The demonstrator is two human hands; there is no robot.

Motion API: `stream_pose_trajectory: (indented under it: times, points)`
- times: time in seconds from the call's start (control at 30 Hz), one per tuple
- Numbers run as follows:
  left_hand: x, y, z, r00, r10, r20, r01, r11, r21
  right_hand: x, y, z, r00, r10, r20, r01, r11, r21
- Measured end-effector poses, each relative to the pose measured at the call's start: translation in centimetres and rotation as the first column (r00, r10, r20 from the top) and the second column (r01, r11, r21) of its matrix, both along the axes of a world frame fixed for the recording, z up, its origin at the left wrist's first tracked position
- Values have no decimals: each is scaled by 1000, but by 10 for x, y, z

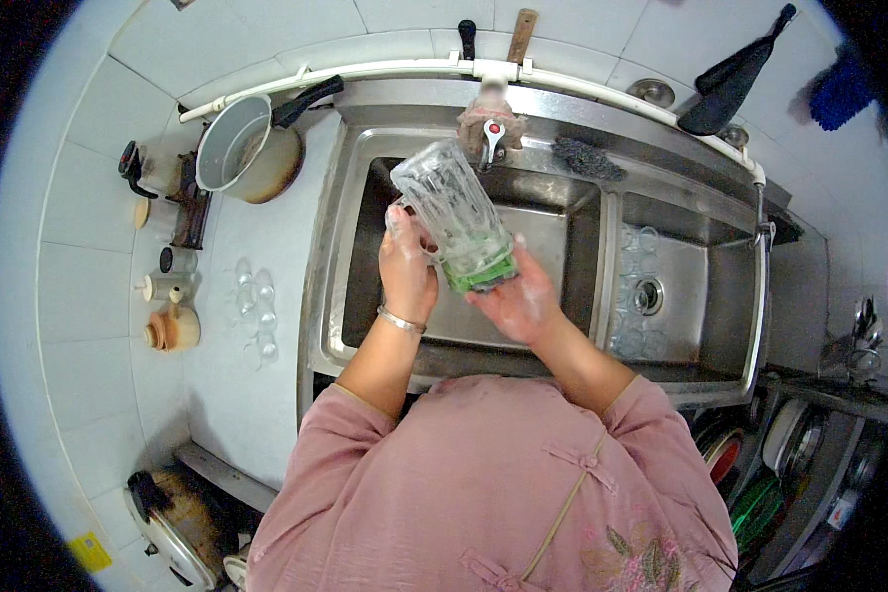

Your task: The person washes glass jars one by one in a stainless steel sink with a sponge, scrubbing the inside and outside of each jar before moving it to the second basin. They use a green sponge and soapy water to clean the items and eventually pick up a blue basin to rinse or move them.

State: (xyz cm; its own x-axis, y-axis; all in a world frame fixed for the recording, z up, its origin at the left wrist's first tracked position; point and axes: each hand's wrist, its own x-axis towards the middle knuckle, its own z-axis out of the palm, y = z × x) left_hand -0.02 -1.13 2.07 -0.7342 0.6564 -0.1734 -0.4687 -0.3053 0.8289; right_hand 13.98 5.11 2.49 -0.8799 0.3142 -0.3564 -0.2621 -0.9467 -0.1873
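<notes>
A clear glass jug (455, 196) with suds on its wall is tilted above the large left basin of the steel sink (536, 240). My left hand (407, 266) grips it at the handle side. Around its lower end, my right hand (518, 296) holds a green scouring pad or cloth (481, 274); whether this is inside or outside the glass is hard to tell. Behind the jug stands the faucet (493, 137), its base wrapped in cloth. Several small glass cups (640, 259) lie along the left side of the right basin (684, 270).
On the left counter (229, 414) are a pot with a black handle (248, 155), several small glass cups (255, 303) and a clay teapot (177, 328). A dark scrubber (588, 157) lies on the sink's back ledge. A white pipe (399, 68) runs along the wall.
</notes>
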Motion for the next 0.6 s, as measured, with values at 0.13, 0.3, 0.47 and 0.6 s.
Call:
stream_pose_trajectory:
  times: [0.13,0.3,0.47,0.6]
  points:
    - [16,-1,24,884,61,-464,-174,963,-206,-7,-10,5,977,-149,151,138,987,83]
    - [24,-2,17,624,-29,-781,-245,942,-231,-12,-23,-17,933,-263,246,1,685,729]
    - [29,1,21,641,-38,-766,-218,948,-230,-12,-16,19,857,-364,365,-342,126,931]
    - [31,-11,22,756,-254,-604,-19,913,-408,-14,-7,11,847,-480,229,-412,-321,853]
